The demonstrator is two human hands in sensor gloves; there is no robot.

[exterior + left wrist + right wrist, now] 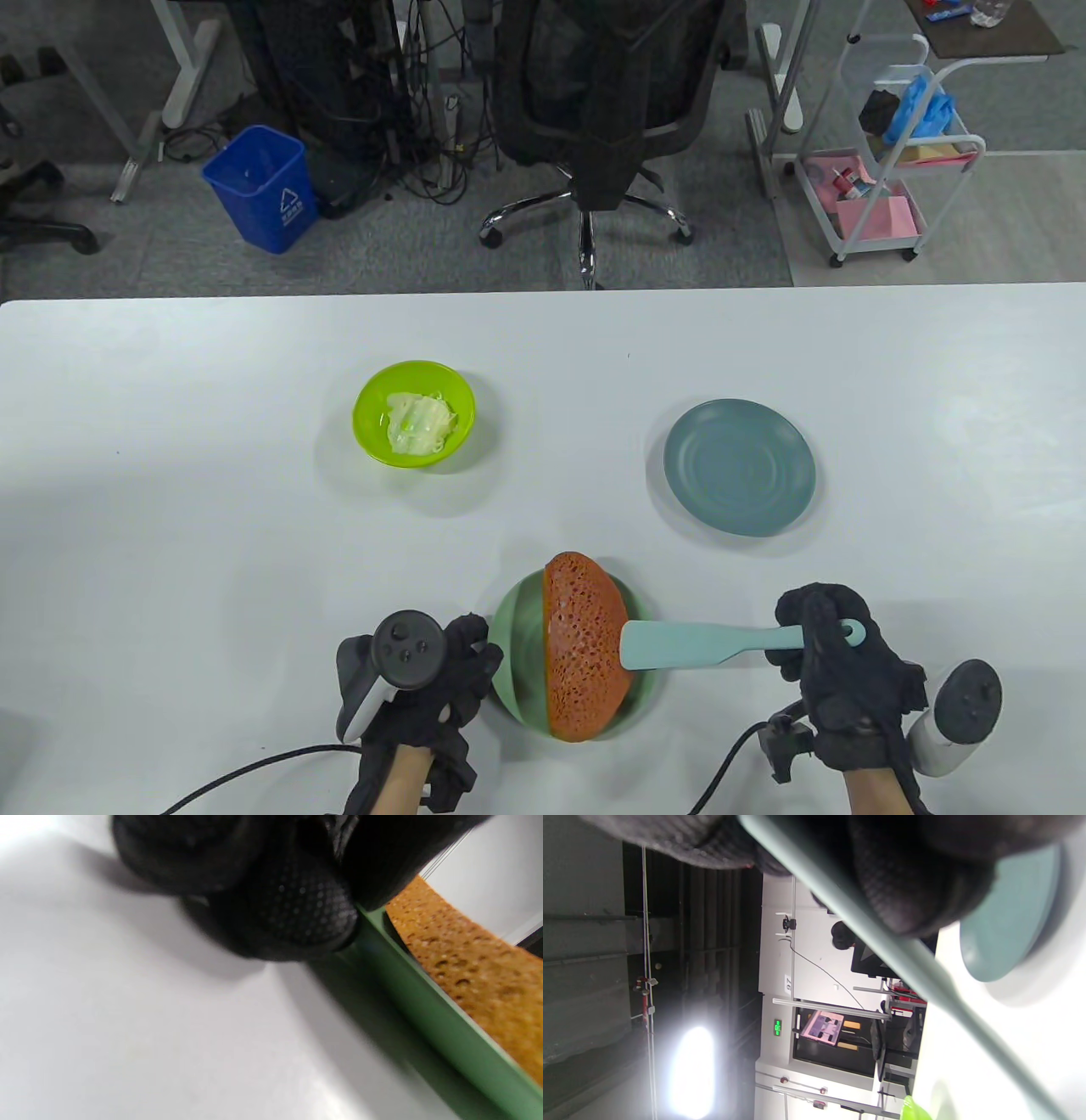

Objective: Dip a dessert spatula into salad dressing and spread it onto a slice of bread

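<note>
Bread slice [584, 647], orange-brown and porous, lies on my green plate [511, 630] at the near edge; my right hand [836, 658] grips the teal spatula [704, 643], blade on it. Left hand [433, 679] touches the plate rim, grip unclear. Dressing bowl [414, 413] and grey plate [739, 466] sit beyond

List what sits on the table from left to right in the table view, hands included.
Lime bowl of dressing → left hand → bread slice on its green plate → grey-blue plate → right hand, gripping the spatula handle.

Orange pitted bread slice [584, 647], teal spatula [704, 643], lime bowl [414, 413].
</note>
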